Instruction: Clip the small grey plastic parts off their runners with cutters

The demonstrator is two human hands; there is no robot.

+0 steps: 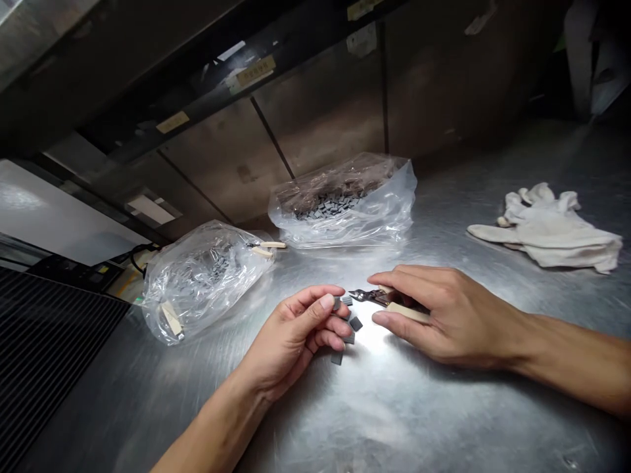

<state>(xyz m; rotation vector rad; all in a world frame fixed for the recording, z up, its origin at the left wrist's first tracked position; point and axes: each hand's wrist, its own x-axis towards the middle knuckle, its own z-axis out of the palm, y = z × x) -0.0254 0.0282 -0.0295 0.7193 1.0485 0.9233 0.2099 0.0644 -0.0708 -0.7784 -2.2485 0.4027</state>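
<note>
My left hand (300, 322) pinches a small grey rectangular piece (336, 303) between thumb and forefinger, just above the metal table. Several more dark grey pieces (355, 323) lie on the table beside and partly under its fingers. In my right hand (444, 315) is a pair of nippers (377, 299) with cream handles, the fingers and thumb closed round the grips. The nippers' dark pointed jaws aim left toward the held piece, a short gap apart from it.
Behind my hands stands a clear plastic bag (345, 230) of many grey pieces. Another bag (207, 282) lies to the left, with cream-handled tools (269, 248) at its edge. White work gloves (557, 230) lie on the metal table (419, 420) at right.
</note>
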